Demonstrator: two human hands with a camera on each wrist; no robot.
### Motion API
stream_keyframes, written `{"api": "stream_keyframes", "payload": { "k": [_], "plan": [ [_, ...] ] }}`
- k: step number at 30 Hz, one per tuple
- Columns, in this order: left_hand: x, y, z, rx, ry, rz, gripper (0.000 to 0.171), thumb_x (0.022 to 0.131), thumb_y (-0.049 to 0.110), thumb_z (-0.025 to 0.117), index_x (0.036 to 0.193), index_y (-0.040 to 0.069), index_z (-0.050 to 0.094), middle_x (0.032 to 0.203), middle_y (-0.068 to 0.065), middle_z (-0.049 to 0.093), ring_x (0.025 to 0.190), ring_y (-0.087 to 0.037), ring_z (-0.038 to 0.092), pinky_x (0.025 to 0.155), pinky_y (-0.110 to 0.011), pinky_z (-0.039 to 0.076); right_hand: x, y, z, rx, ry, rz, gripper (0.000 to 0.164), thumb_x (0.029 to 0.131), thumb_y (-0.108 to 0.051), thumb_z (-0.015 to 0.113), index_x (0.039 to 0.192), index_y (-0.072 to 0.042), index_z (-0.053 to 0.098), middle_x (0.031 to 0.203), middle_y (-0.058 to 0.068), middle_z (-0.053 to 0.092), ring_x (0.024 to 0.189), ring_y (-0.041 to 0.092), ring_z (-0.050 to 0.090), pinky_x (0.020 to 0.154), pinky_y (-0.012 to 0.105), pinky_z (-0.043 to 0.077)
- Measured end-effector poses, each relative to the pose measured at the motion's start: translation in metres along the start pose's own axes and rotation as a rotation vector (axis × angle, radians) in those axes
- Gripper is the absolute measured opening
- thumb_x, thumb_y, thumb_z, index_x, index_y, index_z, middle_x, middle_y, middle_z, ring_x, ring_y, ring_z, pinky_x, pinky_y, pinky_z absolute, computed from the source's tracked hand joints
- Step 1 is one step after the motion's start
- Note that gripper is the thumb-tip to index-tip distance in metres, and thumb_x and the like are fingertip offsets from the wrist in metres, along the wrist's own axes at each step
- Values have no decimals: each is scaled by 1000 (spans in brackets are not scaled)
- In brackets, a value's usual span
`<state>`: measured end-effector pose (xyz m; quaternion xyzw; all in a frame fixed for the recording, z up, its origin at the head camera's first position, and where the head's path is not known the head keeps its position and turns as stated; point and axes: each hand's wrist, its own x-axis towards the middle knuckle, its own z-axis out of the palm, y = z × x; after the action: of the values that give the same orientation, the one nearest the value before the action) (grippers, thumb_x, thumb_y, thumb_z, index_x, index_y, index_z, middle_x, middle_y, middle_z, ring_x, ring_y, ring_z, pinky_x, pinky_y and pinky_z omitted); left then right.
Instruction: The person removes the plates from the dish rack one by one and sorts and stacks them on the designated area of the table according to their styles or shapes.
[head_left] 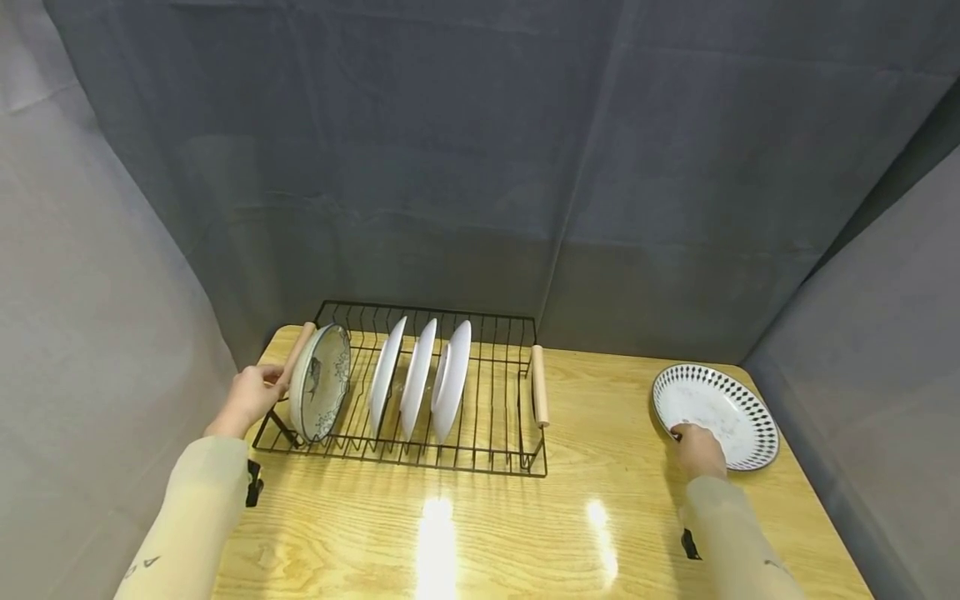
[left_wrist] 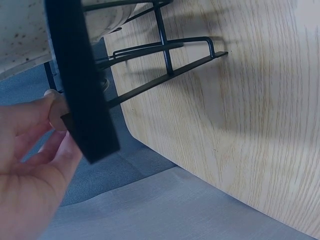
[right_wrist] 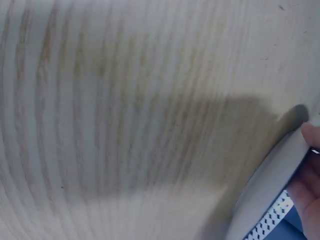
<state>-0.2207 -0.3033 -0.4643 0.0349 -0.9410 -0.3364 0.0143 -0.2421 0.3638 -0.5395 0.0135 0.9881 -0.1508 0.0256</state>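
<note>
At the rack's left end, my left hand (head_left: 253,394) grips the round wooden handle (head_left: 298,353) between thumb and fingers. The black wire dish rack (head_left: 487,472) stands on the table. A cream dish with a dark painted figure (head_left: 324,387) leans upright in it beside that hand. Three white plates (head_left: 453,379) stand on edge toward the rack's middle. Far to the right, my right hand (head_left: 702,452) pinches the near-left rim of an oval white dish with a black diamond border (head_left: 712,400). Whether that dish is lifted off the table, I cannot tell.
The wooden table (head_left: 592,475) carries the rack and the dish. Dark cloth (head_left: 480,167) hangs behind it, with lighter cloth (head_left: 97,275) on the left. A second wooden handle (head_left: 539,386) tops the rack's right end.
</note>
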Motion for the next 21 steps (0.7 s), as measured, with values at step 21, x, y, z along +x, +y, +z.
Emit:
{"api": "stream_keyframes", "payload": {
  "k": [21],
  "plan": [
    [2, -2, 0, -1, 13, 6, 34, 89, 1, 52, 119, -16, 50, 106, -32, 57, 95, -44, 58, 73, -48, 50, 29, -111, -67, 446, 136, -54, 85, 90, -47, 50, 148, -6, 2, 147, 29, 10, 131, 49, 15, 99, 63, 20]
  ]
}}
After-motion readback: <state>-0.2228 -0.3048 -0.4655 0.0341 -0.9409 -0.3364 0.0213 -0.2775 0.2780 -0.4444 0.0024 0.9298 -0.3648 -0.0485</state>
